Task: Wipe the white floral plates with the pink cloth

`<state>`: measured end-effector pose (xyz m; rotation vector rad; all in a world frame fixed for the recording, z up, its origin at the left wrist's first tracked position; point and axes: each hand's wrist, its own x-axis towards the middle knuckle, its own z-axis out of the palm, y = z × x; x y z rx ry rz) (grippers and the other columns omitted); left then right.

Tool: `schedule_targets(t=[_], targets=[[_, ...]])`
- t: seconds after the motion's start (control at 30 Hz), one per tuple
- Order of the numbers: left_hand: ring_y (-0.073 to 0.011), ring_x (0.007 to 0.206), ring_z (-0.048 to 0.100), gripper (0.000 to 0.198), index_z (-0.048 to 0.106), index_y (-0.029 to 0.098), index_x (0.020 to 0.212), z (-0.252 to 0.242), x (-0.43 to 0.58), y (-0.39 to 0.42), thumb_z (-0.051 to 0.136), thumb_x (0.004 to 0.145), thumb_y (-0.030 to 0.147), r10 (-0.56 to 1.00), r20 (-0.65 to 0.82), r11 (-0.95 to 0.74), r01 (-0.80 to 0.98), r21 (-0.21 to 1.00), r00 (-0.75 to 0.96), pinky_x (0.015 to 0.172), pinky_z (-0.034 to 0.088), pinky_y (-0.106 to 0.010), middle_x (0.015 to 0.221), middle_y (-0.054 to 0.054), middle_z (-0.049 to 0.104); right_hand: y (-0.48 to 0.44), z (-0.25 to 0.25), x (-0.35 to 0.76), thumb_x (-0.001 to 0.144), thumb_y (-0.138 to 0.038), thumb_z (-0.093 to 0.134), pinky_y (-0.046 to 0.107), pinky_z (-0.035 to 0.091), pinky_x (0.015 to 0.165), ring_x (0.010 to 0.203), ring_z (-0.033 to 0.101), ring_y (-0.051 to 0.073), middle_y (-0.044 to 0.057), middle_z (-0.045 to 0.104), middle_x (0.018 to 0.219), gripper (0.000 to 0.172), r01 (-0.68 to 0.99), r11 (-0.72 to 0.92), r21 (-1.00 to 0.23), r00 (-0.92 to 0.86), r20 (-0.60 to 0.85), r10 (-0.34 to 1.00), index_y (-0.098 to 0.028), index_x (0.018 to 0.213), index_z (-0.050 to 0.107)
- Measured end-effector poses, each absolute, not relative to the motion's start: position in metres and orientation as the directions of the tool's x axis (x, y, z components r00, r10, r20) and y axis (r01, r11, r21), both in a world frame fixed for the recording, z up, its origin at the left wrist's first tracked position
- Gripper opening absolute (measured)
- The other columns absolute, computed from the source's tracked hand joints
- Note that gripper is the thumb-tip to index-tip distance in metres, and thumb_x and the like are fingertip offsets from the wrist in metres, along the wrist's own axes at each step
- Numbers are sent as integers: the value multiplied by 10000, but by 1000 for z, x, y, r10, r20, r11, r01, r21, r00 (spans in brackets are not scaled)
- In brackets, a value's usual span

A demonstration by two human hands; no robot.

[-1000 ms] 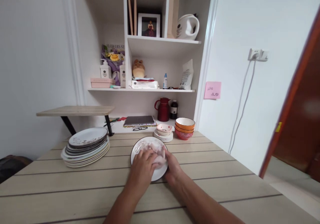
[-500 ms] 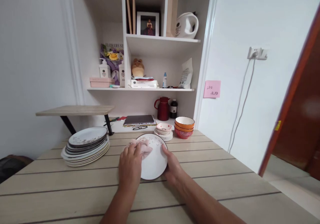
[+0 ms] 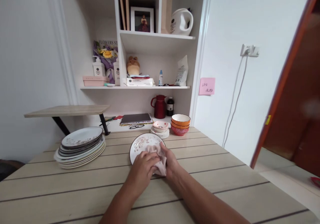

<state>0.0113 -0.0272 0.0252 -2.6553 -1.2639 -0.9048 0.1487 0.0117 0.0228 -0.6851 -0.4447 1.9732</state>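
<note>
A white plate (image 3: 140, 144) with a dark rim and a brown floral print is tilted up above the tabletop. My right hand (image 3: 171, 160) grips its right edge, thumb on the upper face and the other fingers hidden beneath. Pressed on the plate's lower right part is a pale pink cloth (image 3: 161, 162), bunched under the closed fingers of my left hand (image 3: 145, 167). The cloth covers that part of the plate and hangs over its near edge.
On the slatted table (image 3: 100, 190), a stack of plates (image 3: 82, 147) stands left beside a small raised shelf (image 3: 67, 110). Small dishes (image 3: 160, 130) and stacked bowls (image 3: 180, 124) sit at the back, near a red jug (image 3: 159, 106), a laptop (image 3: 136, 118) and glasses (image 3: 136, 126).
My left hand has moved the cloth from the plate's upper left to its lower right, uncovering the printed flowers. My right hand keeps its hold on the edge. The view has shifted slightly right.
</note>
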Motion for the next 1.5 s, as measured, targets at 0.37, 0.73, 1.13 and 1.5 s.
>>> schedule_targets(t=[0.37, 0.73, 1.13, 1.5], targets=[[-271, 1124, 569, 381, 627, 231, 1232, 28, -1, -21, 516, 881, 130, 728, 663, -255, 967, 28, 173, 959, 428, -429, 1276, -69, 643, 5, 33, 150, 873, -447, 559, 410, 509, 899, 921, 707, 260, 131, 756, 998, 480, -708, -290, -644, -193, -218, 957, -112, 1211, 622], [-257, 1262, 500, 444, 541, 293, 1351, 32, -3, -24, 517, 909, 257, 717, 615, -483, 870, 99, 328, 1142, 249, -532, 1395, -33, 569, -12, 33, 133, 893, -421, 535, 355, 526, 797, 765, 711, 229, 114, 763, 893, 430, -640, -388, -663, -265, -283, 922, -95, 1150, 649], [-237, 1166, 586, 341, 666, 269, 1176, 21, 11, -24, 429, 944, 190, 746, 597, -447, 886, 122, 294, 1141, 239, -545, 1255, -21, 674, 21, 29, 166, 889, -397, 548, 387, 524, 869, 897, 709, 257, 127, 752, 997, 482, -770, -245, -589, -127, -236, 964, -82, 1253, 577], [-242, 1409, 356, 539, 341, 158, 1482, 16, -5, -10, 381, 949, 225, 718, 611, -442, 897, 30, 333, 1161, 237, -483, 1531, -110, 379, 0, 28, 146, 871, -474, 554, 429, 513, 895, 956, 699, 276, 121, 754, 1017, 517, -687, -268, -676, -203, -176, 963, -133, 1258, 588]])
